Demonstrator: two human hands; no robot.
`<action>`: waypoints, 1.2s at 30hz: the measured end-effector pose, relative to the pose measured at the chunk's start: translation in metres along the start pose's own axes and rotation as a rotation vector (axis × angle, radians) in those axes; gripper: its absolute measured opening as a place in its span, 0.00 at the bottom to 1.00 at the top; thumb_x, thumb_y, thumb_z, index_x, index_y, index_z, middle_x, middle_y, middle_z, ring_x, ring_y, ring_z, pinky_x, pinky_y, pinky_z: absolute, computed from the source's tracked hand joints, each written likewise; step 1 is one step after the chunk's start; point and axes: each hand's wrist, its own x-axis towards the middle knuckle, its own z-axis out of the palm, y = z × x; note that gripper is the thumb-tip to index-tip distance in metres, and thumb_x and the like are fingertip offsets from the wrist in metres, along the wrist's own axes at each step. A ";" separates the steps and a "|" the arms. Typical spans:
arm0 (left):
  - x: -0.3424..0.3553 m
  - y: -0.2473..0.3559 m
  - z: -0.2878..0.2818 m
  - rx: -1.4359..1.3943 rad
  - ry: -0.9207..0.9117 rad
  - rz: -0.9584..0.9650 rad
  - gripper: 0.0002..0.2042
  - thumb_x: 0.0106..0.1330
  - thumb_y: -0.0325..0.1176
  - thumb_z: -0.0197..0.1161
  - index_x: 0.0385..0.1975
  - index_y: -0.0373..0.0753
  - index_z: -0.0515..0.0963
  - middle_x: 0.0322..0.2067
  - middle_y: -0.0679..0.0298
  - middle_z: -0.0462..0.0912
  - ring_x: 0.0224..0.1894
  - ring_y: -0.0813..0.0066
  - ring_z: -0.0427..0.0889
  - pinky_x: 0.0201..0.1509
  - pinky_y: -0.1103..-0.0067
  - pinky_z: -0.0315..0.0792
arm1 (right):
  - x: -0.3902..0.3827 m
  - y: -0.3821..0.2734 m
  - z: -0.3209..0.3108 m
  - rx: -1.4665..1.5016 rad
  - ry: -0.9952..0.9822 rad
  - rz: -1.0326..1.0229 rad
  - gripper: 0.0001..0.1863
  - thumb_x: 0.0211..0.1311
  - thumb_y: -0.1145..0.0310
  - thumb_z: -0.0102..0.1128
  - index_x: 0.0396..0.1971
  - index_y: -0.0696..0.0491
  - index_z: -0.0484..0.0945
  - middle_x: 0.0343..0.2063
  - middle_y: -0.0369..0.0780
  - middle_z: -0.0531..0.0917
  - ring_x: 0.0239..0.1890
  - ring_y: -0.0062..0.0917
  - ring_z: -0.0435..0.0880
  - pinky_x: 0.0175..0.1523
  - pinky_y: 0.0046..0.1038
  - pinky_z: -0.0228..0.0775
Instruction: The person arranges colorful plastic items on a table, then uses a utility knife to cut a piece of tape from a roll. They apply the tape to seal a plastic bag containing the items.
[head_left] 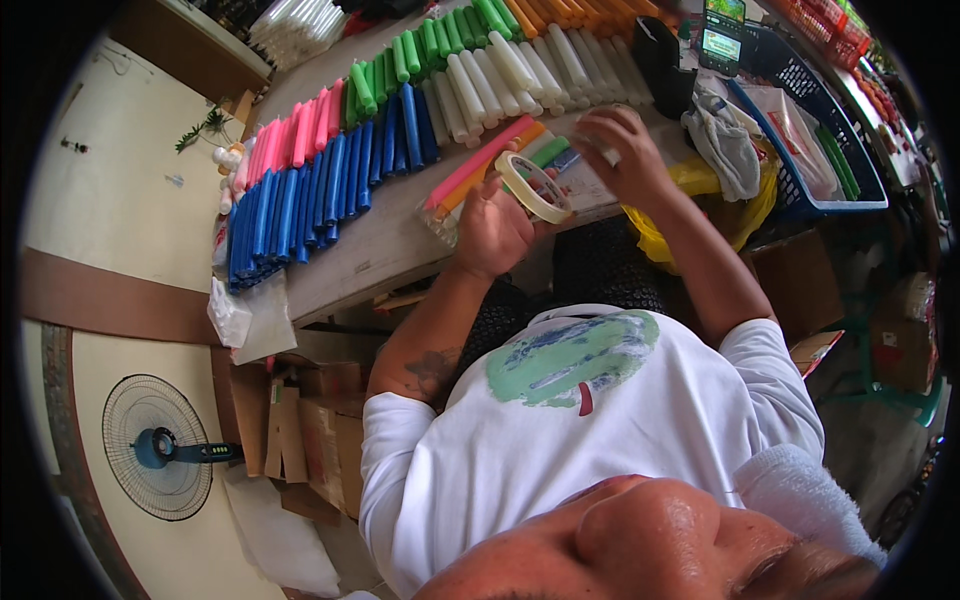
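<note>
My left hand [492, 232] is closed round a roll of pale yellow tape [536, 188], held tilted over the front edge of the table. To its right, my right hand [632, 158] is raised with curved fingers and a gap between thumb and fingers; nothing shows in it. Below and between the hands lies a small row of candles: a pink candle [484, 158], an orange candle [465, 188], a green candle [549, 152] and a blue one [567, 160], partly hidden by the hands and tape. Clear plastic shows at their left end.
Across the table [345, 270] lie rows of blue candles [300, 210], pink candles [300, 135], green candles [430, 42], white candles [490, 85] and orange candles [560, 12]. A blue basket [850, 205], grey cloth [727, 150] and yellow plastic bag [750, 215] are at right. A fan [155, 447] stands left.
</note>
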 end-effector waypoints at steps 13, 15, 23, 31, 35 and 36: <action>-0.007 0.032 -0.003 0.088 -0.051 0.063 0.34 0.64 0.60 0.52 0.67 0.52 0.58 0.64 0.39 0.59 0.63 0.40 0.65 0.62 0.49 0.65 | -0.008 0.036 0.000 0.286 0.000 0.373 0.20 0.55 0.65 0.67 0.48 0.51 0.75 0.61 0.51 0.67 0.64 0.46 0.66 0.65 0.38 0.60; -0.002 0.029 -0.004 0.029 -0.020 0.054 0.34 0.65 0.57 0.52 0.69 0.51 0.56 0.62 0.44 0.63 0.62 0.44 0.68 0.62 0.50 0.66 | -0.017 0.009 0.000 0.648 0.163 0.240 0.23 0.54 0.70 0.67 0.50 0.53 0.73 0.63 0.52 0.64 0.65 0.45 0.65 0.66 0.37 0.59; 0.006 0.000 0.025 0.151 0.005 0.113 0.34 0.68 0.51 0.45 0.72 0.47 0.47 0.66 0.55 0.59 0.66 0.56 0.64 0.69 0.59 0.60 | -0.028 -0.078 0.002 0.314 -0.113 -0.133 0.41 0.47 0.72 0.68 0.64 0.49 0.61 0.63 0.51 0.58 0.67 0.50 0.58 0.67 0.41 0.58; -0.004 -0.001 0.032 0.275 -0.054 0.158 0.34 0.70 0.51 0.44 0.73 0.50 0.43 0.69 0.56 0.55 0.68 0.58 0.61 0.69 0.61 0.60 | -0.026 -0.087 -0.006 0.417 -0.058 -0.128 0.48 0.40 0.73 0.74 0.65 0.49 0.59 0.61 0.50 0.57 0.65 0.49 0.61 0.66 0.42 0.61; -0.005 -0.002 0.037 0.292 -0.060 0.154 0.33 0.71 0.50 0.42 0.73 0.50 0.42 0.69 0.58 0.54 0.69 0.61 0.60 0.69 0.63 0.60 | -0.026 -0.085 -0.007 0.381 -0.134 -0.132 0.47 0.46 0.65 0.75 0.67 0.51 0.57 0.61 0.49 0.55 0.67 0.49 0.59 0.67 0.41 0.59; -0.006 -0.002 0.038 0.267 -0.062 0.163 0.31 0.72 0.48 0.43 0.72 0.48 0.45 0.68 0.58 0.56 0.68 0.62 0.61 0.69 0.65 0.59 | -0.026 -0.084 -0.007 0.332 -0.139 -0.158 0.47 0.47 0.65 0.75 0.67 0.50 0.58 0.61 0.50 0.55 0.67 0.49 0.58 0.67 0.42 0.58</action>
